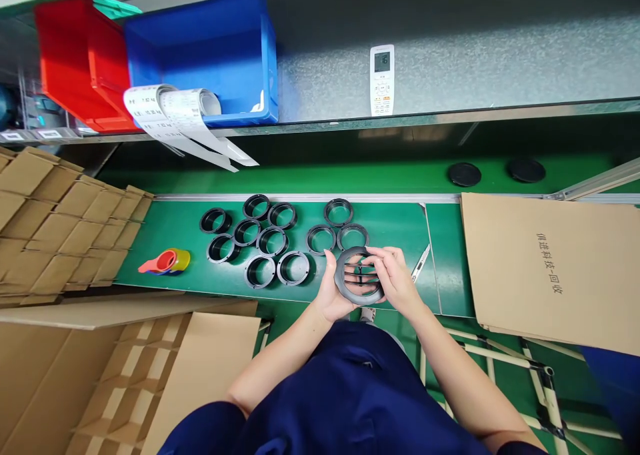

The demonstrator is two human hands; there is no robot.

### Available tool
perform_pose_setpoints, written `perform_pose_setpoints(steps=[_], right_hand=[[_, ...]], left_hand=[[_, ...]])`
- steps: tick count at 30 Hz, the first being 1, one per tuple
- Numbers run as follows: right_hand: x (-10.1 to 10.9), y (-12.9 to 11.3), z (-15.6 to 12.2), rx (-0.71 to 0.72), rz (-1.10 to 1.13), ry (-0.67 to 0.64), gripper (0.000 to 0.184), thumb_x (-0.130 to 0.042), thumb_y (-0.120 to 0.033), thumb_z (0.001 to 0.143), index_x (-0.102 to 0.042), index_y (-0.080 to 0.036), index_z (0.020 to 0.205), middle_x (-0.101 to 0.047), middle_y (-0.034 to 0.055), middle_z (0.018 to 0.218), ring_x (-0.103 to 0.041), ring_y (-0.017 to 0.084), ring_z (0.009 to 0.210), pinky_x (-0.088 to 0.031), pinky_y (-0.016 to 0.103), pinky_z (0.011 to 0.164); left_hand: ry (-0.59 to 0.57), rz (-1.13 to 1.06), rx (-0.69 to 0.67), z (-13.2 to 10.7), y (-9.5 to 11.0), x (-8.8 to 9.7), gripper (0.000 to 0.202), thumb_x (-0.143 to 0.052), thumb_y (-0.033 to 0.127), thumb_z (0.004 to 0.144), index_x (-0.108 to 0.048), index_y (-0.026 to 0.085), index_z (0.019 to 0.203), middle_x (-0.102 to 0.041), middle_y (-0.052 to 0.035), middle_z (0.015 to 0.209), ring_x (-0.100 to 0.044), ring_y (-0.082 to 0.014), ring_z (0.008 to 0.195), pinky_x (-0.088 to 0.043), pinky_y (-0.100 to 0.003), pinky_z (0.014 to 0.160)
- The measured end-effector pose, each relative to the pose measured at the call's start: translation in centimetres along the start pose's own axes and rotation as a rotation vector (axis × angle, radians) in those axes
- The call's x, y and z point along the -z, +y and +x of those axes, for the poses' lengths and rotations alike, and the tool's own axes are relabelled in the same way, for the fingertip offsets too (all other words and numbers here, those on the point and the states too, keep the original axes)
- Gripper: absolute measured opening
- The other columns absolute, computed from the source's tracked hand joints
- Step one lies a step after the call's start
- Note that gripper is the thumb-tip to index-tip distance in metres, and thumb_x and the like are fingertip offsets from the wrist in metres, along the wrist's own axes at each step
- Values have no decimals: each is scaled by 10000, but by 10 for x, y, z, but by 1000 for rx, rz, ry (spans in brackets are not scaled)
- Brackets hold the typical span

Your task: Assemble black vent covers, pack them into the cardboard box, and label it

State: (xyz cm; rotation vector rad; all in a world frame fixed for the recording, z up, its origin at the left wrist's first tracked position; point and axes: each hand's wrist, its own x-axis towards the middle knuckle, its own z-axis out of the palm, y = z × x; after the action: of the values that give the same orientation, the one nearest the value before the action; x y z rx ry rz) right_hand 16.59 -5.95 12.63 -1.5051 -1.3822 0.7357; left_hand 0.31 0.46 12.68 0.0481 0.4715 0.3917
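A: Fig., L to R: what's at risk?

B: Far L, tape roll (183, 260) nr. the front edge of the table (395, 228); a knock could tip it off. Next, a cluster of black rings (263, 243), several touching: one nudge might shift its neighbours. Then three more rings (338, 224), likewise.

A: And the hands?

B: L. hand (329, 289) cupped round the grilled ring (342, 275), held nr. the front edge; R. hand (396, 278), fingers bent onto its rim & bars. Poss. fault: uneven pressure, causing a slip or bent bar.

A: Far R?

B: Knife (421, 263), just beside R. hand; blade exposure unclear. Careless reach may cut.
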Motion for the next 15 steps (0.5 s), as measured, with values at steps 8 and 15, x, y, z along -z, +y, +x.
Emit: perform_pose_setpoints(steps=[8, 15], right_hand=[[-8, -2, 9, 10, -57, -37, 358, -320, -369, 1056, -559, -221, 1277, -693, 70, 1018, -481, 270, 1086, -469, 457, 952], [-27, 10, 4, 58, -214, -52, 414, -342, -359, 1043, -508, -181, 1376, -581, 125, 1325, -423, 287, 1276, -432, 513, 1056]], left_hand=[[40, -57, 21, -2, 8, -2, 828, -361, 816, 834, -605, 145, 1255, -605, -221, 1297, -547, -449, 1213, -394, -725, 972], [162, -26, 20, -3, 15, 17, 757, -451, 789, 830, -635, 140, 1174, -696, -193, 1078, -666, -374, 999, -487, -617, 913]])
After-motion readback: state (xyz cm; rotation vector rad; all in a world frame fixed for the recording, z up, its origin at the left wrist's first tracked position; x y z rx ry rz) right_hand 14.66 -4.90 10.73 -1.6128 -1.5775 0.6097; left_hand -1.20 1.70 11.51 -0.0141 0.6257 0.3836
